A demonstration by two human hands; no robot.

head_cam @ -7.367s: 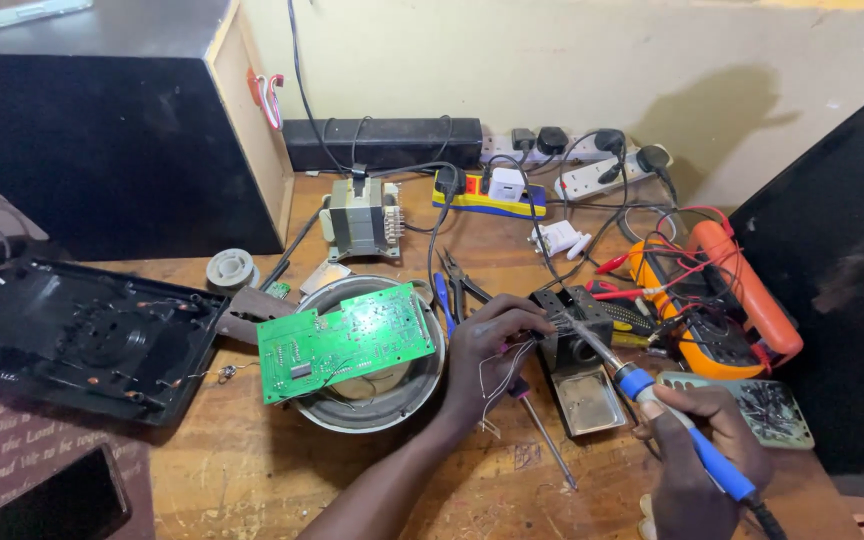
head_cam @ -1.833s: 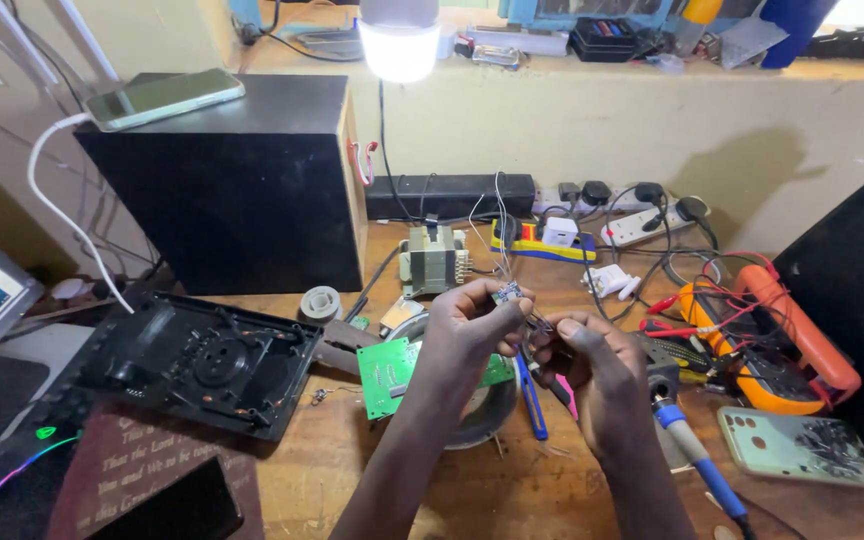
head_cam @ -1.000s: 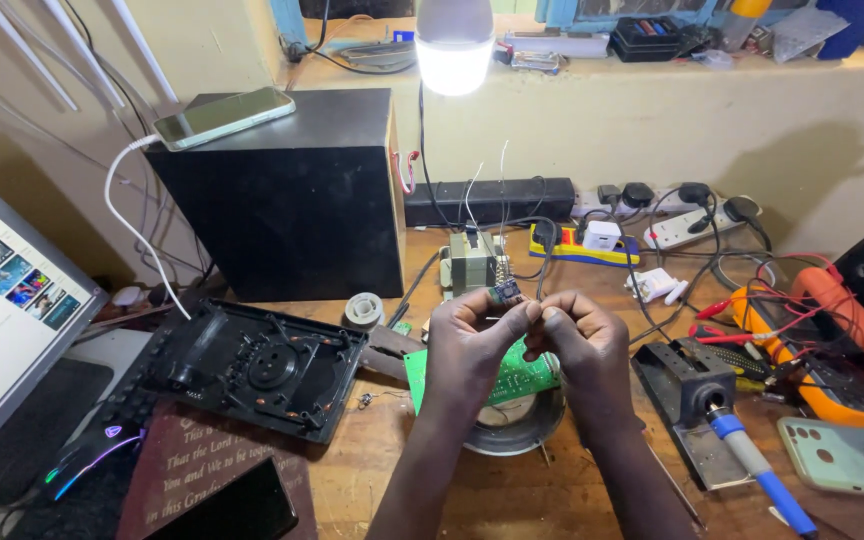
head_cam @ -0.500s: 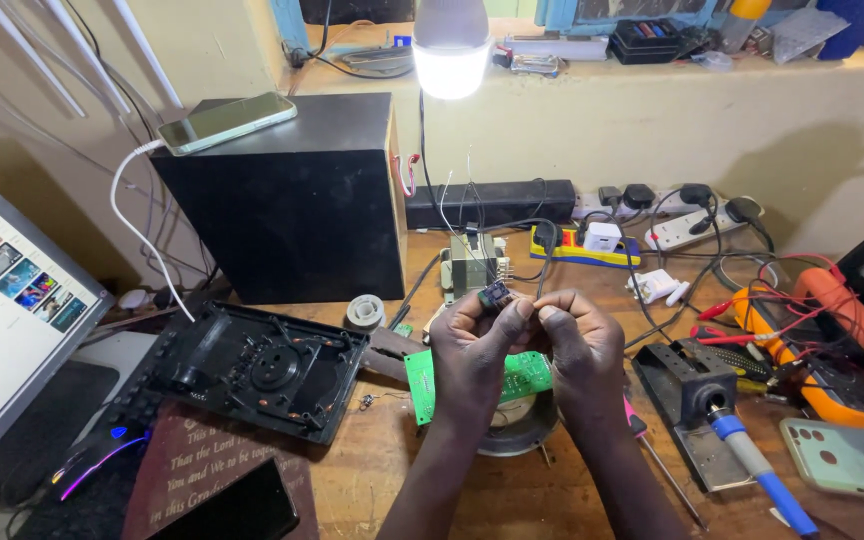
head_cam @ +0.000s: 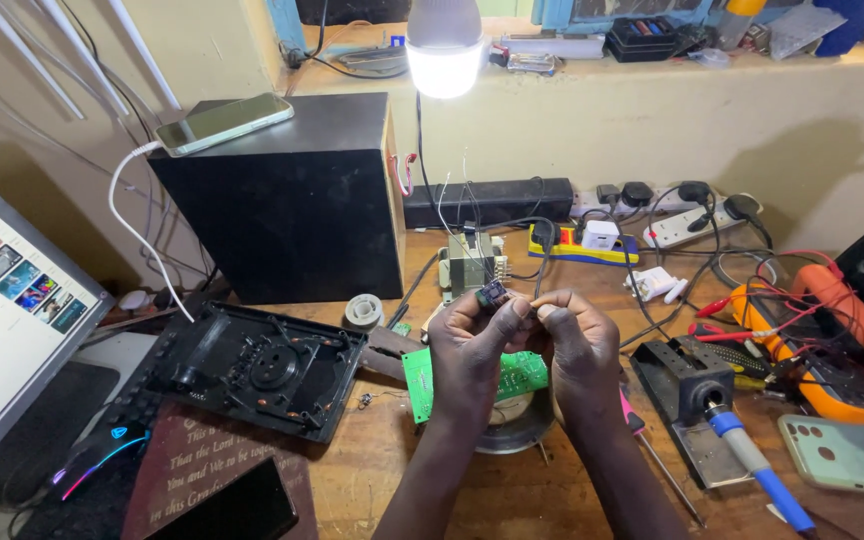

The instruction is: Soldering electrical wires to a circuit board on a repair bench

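Note:
Both my hands are raised together above the wooden bench. My left hand (head_cam: 467, 345) pinches a small dark electronic component (head_cam: 492, 293) with thin wire leads between its fingertips. My right hand (head_cam: 574, 340) is pressed against the left one, its fingertips pinching the component's wires. Below my hands lies a green circuit board (head_cam: 512, 377) resting on a round metal speaker (head_cam: 517, 428). A blue-handled soldering iron (head_cam: 752, 462) rests in its black stand (head_cam: 690, 385) to my right.
A black speaker cabinet (head_cam: 287, 205) with a phone (head_cam: 224, 122) on top stands at the back left. A black plastic panel (head_cam: 252, 368), transformer (head_cam: 470, 262), lit bulb (head_cam: 444, 45), power strips (head_cam: 652, 228), an orange multimeter (head_cam: 812, 340), a second phone (head_cam: 847, 455), a monitor (head_cam: 2, 320) and a mouse (head_cam: 102, 455) surround the bench.
Earlier my right hand held the soldering iron and my left was at the board. Now the iron sits in its stand and both hands hold the small component up, lifted slightly in the last second.

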